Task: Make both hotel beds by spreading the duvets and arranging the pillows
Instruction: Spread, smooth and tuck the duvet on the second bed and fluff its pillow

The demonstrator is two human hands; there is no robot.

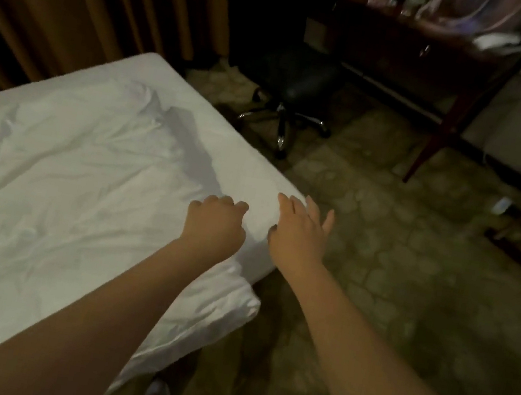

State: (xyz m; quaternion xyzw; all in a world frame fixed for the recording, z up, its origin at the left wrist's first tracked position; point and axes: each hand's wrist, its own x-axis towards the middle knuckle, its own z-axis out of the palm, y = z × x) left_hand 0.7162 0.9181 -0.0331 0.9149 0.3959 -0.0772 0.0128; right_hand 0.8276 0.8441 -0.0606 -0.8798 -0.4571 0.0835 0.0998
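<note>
Left hand (214, 224) at bed (155, 74) corner, grip curled on duvet (63, 180), pinch itself hidden, can't tell if fabric held. Right hand (298, 232) just beside, grip open, fingers spread over corner edge. Duvet rumpled behind left grip. Advice: pull corner square, then sweep wrinkles outward. No pillows visible.

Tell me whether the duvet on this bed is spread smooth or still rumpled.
Spread but rumpled: the white duvet covers the bed, with creases across it and a bunched ridge near the far corner. The near edge hangs unevenly.
</note>
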